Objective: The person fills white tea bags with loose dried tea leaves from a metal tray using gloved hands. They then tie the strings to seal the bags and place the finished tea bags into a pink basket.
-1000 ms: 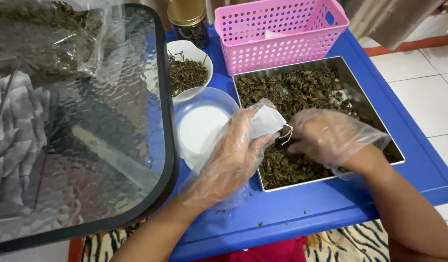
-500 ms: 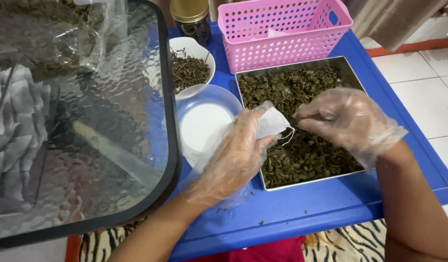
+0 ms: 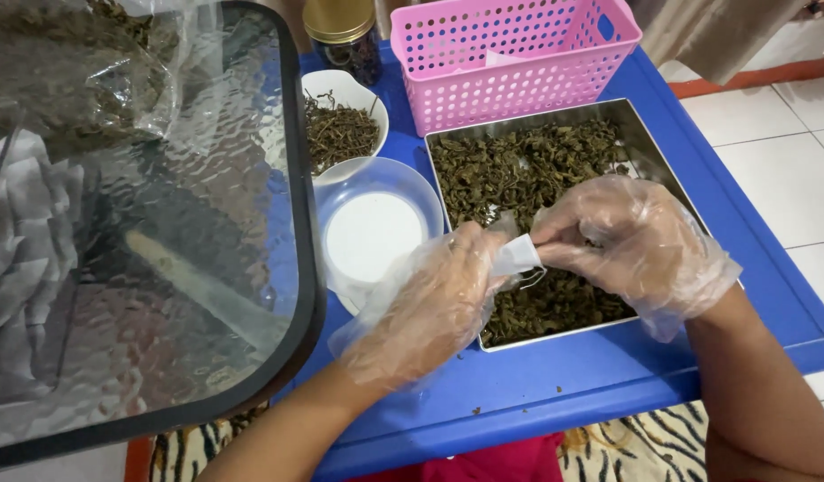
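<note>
1. Both hands in loose clear plastic gloves, working over the metal tray (image 3: 649,134) of dark dried leaves (image 3: 519,170).
2. Left hand (image 3: 434,308) pinched shut around a small white pouch (image 3: 517,254), held just above the tray's near-left part.
3. Right hand (image 3: 631,236) closed too, fingertips bunched at the pouch's mouth. Probably feeding leaves in, though can't actually see any through the glove.
4. Progress-wise: looks like mid-fill on this one pouch. Can't tell how full, too much of it hidden behind fingers.
5. Tray still well covered with leaves, so plenty left to bag, judging by that.
6. Pink basket (image 3: 510,62) behind the tray, something pale lying inside, too hidden to say whether finished pouches.
7. Clear bowl (image 3: 376,232) with a white bottom just left of the tray, nothing in it. Smaller white bowl (image 3: 341,120) of leaves behind that, plus a gold-lidded jar (image 3: 345,31).
8. Glass tabletop (image 3: 135,223) off to the left, all on a blue table (image 3: 608,375).
</note>
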